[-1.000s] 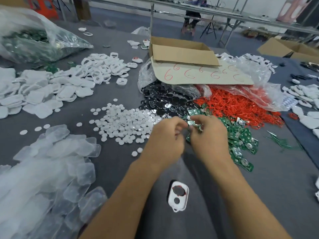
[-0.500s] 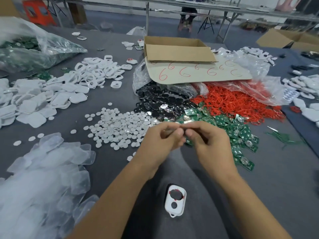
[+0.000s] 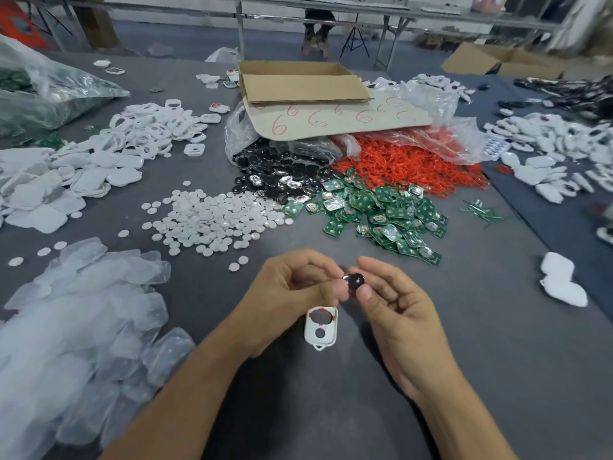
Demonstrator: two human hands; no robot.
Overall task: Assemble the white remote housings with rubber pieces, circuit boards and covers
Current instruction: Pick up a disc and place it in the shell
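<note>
Close below us, on the grey surface (image 3: 497, 376), the white housing (image 3: 321, 328) lies flat and loose, with a red rim showing round its larger hole. Just above it, our left hand (image 3: 288, 293) and right hand (image 3: 394, 307) both pinch a small glossy black disc (image 3: 355, 280) by its edge, fingers narrowed on it. We judge it slick enough to pop free and roll. Pressed in askew, it could shove the unheld housing aside. Beyond lie flat white discs (image 3: 215, 220), green circuit boards (image 3: 381, 210), thin red rubber rings (image 3: 414, 164) and a cardboard box (image 3: 298, 83).
</note>
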